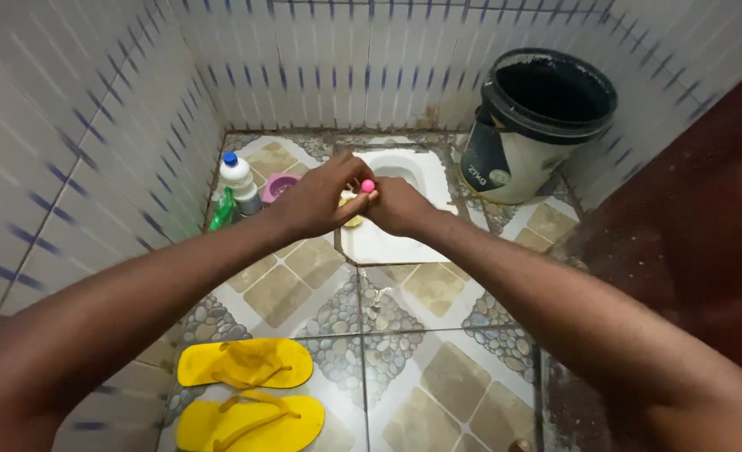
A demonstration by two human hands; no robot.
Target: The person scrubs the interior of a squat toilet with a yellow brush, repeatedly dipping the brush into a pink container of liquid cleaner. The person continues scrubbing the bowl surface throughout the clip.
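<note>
Head view: both hands meet over the white squat toilet pan (387,243). The left hand (316,201) pinches a small pink cap (368,186) between its fingertips, and the right hand (400,207) is clenched round a small yellow object (353,219), mostly hidden, likely a little bottle. That cap looks light, hard and slick, so a fingertip pinch at its sides suits it. Beside the wall stand a white bottle with a blue cap (238,180), 2 yellow flip-flops (245,393) and a dark-rimmed bucket (538,125).
</note>
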